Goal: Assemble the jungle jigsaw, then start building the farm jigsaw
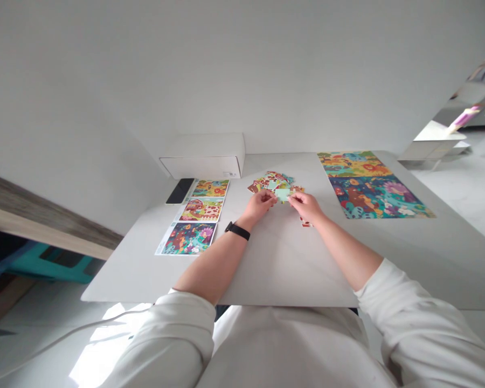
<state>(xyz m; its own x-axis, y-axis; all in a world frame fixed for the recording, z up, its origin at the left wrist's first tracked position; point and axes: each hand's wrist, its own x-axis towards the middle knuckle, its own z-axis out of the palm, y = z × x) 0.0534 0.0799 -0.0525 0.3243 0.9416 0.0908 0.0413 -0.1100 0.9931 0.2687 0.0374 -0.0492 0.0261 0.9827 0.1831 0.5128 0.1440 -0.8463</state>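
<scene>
- Left hand (262, 200) and right hand (305, 206): the fingers of both pinch a small, flat, pale-green rectangular piece (282, 194) above the middle of the pale bench (291, 264).
- Multicoloured flat puzzle pieces (272, 179) lie heaped just beyond.
- Far right: two bright animal pictures (378, 196).

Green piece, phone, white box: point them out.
Green piece (282, 194): head view, middle of its face.
Phone (180, 191): head view, middle of its dark face.
White box (201, 166): head view, its front side.
</scene>
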